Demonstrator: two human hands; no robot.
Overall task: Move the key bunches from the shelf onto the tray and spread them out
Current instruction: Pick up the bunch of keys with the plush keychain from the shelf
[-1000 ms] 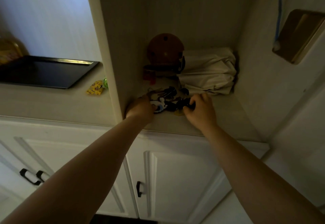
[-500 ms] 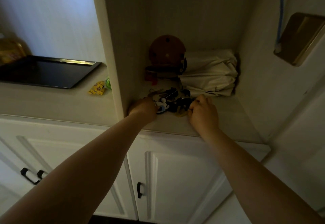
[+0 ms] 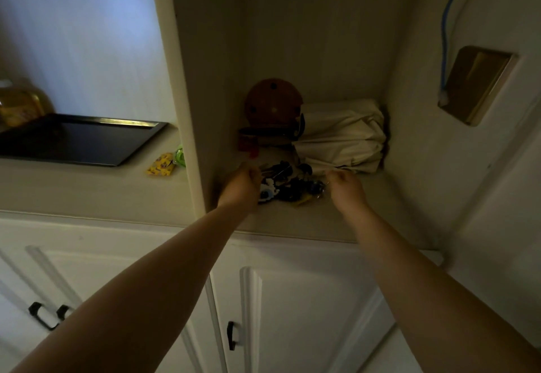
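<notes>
Key bunches (image 3: 288,186) centre frame on shelf (image 3: 307,220). Left hand (image 3: 241,186) and right hand (image 3: 347,188) at pile's ends, fingers curled; grip unclear. Tray (image 3: 76,141) left.

The flat black tray (image 3: 79,141) looks glossy metal; the folded cream bundle (image 3: 342,135) is matt creased cloth; the pale shelf (image 3: 292,220) is smooth and painted.
</notes>
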